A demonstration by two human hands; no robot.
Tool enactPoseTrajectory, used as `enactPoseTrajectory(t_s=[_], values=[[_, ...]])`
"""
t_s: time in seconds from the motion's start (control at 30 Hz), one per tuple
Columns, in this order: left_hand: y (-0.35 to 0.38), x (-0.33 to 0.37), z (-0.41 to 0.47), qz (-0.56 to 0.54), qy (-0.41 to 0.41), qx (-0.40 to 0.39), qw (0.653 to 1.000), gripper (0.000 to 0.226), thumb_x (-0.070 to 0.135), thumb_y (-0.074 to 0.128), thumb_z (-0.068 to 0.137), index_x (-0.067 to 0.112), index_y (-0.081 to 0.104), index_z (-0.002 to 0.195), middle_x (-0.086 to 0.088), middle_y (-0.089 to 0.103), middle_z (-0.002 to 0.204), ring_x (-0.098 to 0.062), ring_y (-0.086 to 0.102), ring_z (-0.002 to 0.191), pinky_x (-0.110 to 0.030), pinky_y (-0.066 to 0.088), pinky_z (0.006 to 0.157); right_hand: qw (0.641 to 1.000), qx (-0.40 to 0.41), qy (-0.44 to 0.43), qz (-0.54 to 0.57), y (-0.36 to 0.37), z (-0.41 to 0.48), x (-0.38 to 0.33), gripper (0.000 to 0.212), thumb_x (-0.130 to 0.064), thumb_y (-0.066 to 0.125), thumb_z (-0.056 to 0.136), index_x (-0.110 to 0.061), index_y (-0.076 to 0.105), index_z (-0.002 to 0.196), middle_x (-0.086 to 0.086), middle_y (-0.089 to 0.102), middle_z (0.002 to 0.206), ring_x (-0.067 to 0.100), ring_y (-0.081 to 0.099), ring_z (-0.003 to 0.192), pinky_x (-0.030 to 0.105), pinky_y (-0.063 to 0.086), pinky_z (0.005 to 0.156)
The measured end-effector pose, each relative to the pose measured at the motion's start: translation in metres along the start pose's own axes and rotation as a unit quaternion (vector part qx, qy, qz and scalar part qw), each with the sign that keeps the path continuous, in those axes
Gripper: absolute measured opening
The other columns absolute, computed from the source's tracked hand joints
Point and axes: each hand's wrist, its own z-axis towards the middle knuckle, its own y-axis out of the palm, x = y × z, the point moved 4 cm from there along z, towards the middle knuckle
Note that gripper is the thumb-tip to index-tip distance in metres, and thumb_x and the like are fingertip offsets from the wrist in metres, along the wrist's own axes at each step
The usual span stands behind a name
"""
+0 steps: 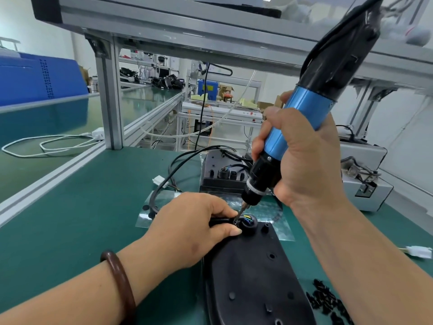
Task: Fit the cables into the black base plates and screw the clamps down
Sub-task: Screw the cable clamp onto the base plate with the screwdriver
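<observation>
Left hand (189, 226) fingers (230, 231) pinch cable (220, 222) at base plate (253, 273) socket.

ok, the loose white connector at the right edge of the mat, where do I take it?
Pinch the white connector housing across its long sides, coming from above and the right: it lies flat on the green mat, and its wires leave the left end.

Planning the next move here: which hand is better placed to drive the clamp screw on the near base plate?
Right. The right hand grips the blue screwdriver, its bit down at the clamp; the left hand pinches the black cable against the near base plate, likely steadying it.
</observation>
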Motion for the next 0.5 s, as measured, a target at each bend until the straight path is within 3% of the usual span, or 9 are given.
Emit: enactPoseTrajectory(t_s=[0.5], values=[[0.0005,-0.0017,-0.0001,-0.005,-0.006,0.007,1.0,0.023,0.057,0.071,0.07,0.051,0.06,0.089,0.028,0.067,0.089,0.005,0.061,0.088,-0.03,0.053,0.082,1.0,-0.024,0.014,0.007,0.0003,0.0014,0.0009,0.017,-0.01,0.063,0.074,-0.014,0.05,0.084,0.006,0.047,0.056,0.022,0.044,0.047,0.029,0.042,0.047]])
